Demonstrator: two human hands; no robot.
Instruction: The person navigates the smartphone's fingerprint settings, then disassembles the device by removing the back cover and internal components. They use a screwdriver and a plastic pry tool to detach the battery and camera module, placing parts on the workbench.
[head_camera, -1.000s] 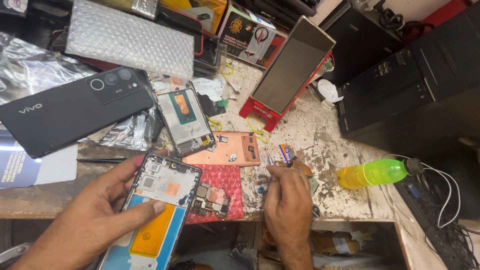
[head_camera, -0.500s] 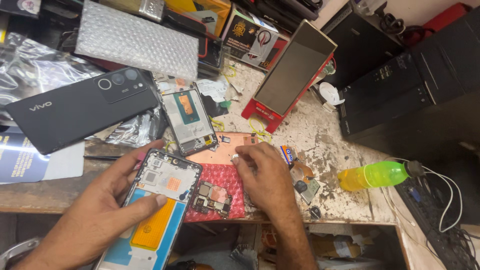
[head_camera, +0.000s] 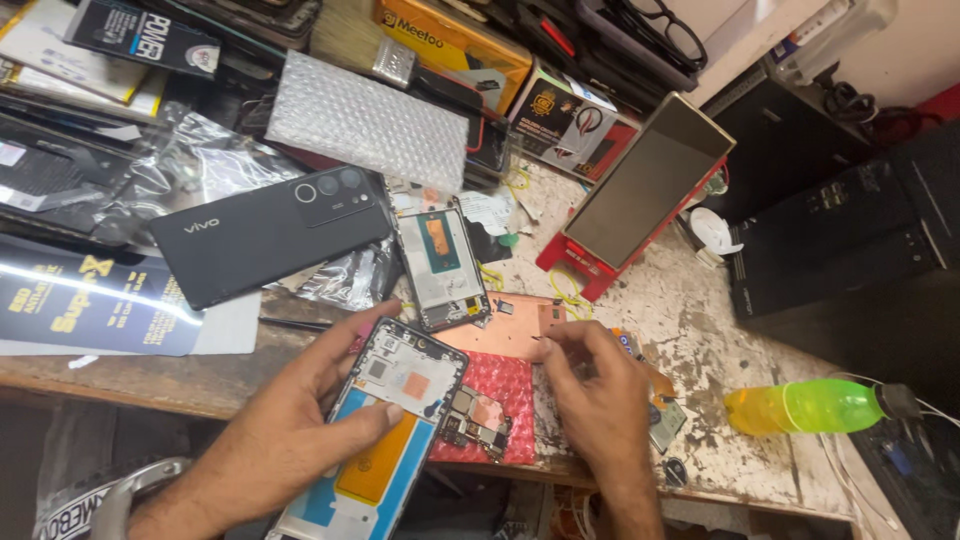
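Left hand (head_camera: 300, 430) grips opened phone (head_camera: 385, 420) at bench's near edge, thumb across its orange-and-blue interior. Right hand (head_camera: 595, 400) fingers pinched over copper-coloured plate (head_camera: 505, 330), possibly on a tiny part; too small to tell. Beyond: loose circuit board (head_camera: 475, 420), black back cover (head_camera: 270, 235), green bottle (head_camera: 810, 405).

Left hand (head_camera: 300, 430) grips opened phone (head_camera: 385, 430); right hand (head_camera: 595, 400) fingertips on copper plate (head_camera: 505, 330).

Matt black phone back (head_camera: 270, 235); worn, rough worktop (head_camera: 690, 330).
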